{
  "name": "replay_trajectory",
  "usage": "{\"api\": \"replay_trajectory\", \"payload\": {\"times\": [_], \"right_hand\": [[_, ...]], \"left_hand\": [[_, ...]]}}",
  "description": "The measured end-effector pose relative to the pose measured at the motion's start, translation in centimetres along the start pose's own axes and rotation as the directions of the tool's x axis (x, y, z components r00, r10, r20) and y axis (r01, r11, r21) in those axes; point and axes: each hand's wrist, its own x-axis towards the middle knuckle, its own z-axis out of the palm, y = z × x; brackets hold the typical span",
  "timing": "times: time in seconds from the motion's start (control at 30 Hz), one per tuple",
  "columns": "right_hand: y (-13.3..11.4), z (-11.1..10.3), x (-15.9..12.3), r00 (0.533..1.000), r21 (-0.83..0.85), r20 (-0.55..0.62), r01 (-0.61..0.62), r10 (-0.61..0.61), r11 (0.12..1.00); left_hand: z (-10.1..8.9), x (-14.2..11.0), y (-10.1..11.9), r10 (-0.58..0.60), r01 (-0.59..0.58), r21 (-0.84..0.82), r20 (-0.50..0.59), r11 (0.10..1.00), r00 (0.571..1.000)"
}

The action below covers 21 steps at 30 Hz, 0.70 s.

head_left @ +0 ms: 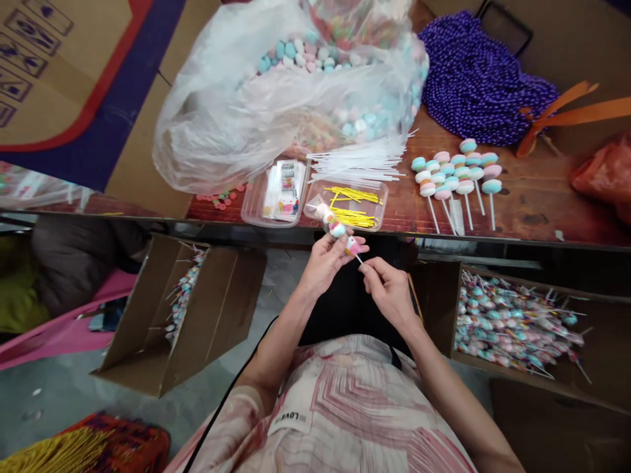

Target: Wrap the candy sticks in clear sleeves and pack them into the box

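Fingers of the left hand (323, 261) clamp a wrapped candy skewer (337, 229) at the table's front edge, while the right hand (389, 292) pinches its white stick. Just beyond sits a clear tray (381, 209) of yellow ties (352, 218); finished-looking rows of unwrapped candy sticks (464, 175) lie rightward, near purple cord (480, 82).

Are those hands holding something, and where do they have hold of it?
Yes, a wrapped candy stick: the left hand grips it around its lower wrapped part, and the right hand pinches the white stick near its bottom end.
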Motion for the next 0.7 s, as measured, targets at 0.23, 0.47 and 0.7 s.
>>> {"api": "replay_trajectory", "payload": {"times": [0.23, 0.47, 0.7], "right_hand": [[-0.2, 2.7, 0.5, 0.997, 0.259, -0.076, 0.000, 0.020, 0.966], [-0.9, 3.4, 0.7, 0.989, 0.534, 0.019, -0.135, 0.148, 0.835], [-2.5, 4.0, 1.8, 0.980, 0.562, 0.097, -0.198, 0.174, 0.803]], "left_hand": [[1.3, -0.9, -1.0, 0.068, -0.067, 0.026, -0.040, 0.997, 0.997], [0.7, -1.3, -1.4, 0.090, -0.085, 0.090, -0.048, 0.992, 0.995], [0.3, -2.6, 0.1, 0.197, -0.197, 0.026, -0.013, 0.980, 0.980]]}}
